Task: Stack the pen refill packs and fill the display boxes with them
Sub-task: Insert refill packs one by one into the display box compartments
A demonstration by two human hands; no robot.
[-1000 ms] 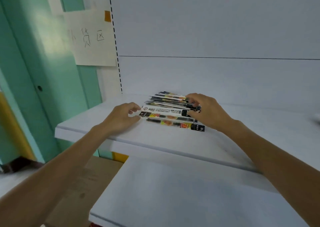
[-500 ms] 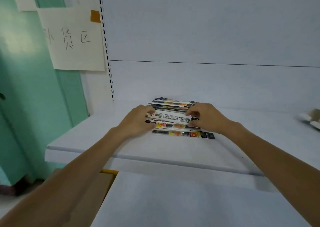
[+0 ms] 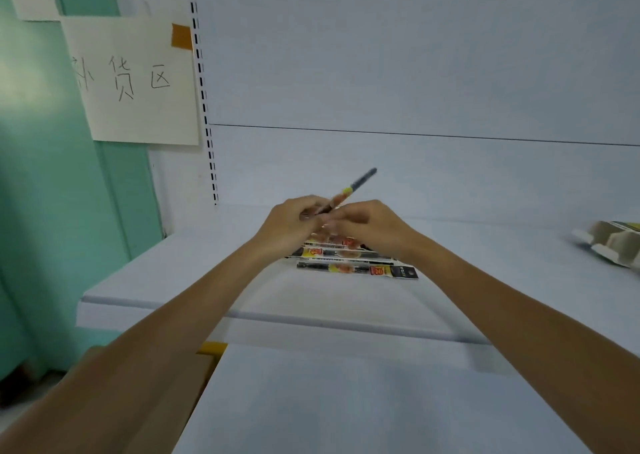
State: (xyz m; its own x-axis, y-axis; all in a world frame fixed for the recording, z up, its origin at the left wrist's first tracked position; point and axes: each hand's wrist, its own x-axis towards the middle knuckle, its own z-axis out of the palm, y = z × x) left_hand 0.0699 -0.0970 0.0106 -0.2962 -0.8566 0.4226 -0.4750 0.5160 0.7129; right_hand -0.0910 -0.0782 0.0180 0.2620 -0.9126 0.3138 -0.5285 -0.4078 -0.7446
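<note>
A white back panel fills most of the view, with a slotted upright along its left side. Below it a white shelf runs across, and a lower shelf juts out nearer the camera. Left of the panel is a teal wall, with a handwritten paper sign fixed to it by orange tape at its top right corner.

Both forearms reach in from the bottom corners and meet over the middle of the shelf. The left hand and right hand are pressed close together, fingertips touching. The left hand's fingers curl round the lower end of one pack, which tilts up and to the right, clear of the shelf. The right hand's fingers curl in at that same end, but blur hides whether they pinch it.

A cardboard box sits at the shelf's right edge, partly cut off, well apart from the hands.

The pile of refill packs lies flat on the mid-shelf just under the hands, loosely fanned toward the front edge.
</note>
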